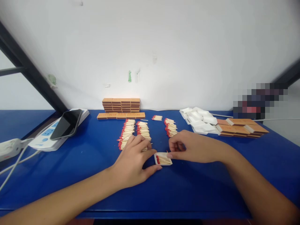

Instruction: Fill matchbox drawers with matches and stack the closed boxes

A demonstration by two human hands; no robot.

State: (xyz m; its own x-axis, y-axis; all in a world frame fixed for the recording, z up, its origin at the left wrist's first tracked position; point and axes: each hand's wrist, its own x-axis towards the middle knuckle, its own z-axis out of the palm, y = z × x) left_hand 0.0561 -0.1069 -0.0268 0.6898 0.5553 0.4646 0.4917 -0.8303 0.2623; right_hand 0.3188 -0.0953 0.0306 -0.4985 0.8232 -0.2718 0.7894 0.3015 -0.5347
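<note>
A small white tray (163,154) sits on the blue table, with several red-tipped matches (164,160) lying in its lower part. My left hand (137,159) is at the tray's left end, thumb and index finger apart around its left corners, the other fingers over the nearest match pile (143,129). At the tray's right end is my right hand (187,147), its thumb and index finger pinched together over the edge; a red match tip shows by the fingertips. Other match piles lie behind, at the left (127,131) and at the right (171,126).
Stacked matchboxes (121,105) stand by the wall behind a row of boxes (121,116). White empty trays (199,120) and more matchboxes (241,127) lie at the right. A phone (67,124) rests on a power strip (44,139) at the left, with cables. A few matches (157,117) lie farther back.
</note>
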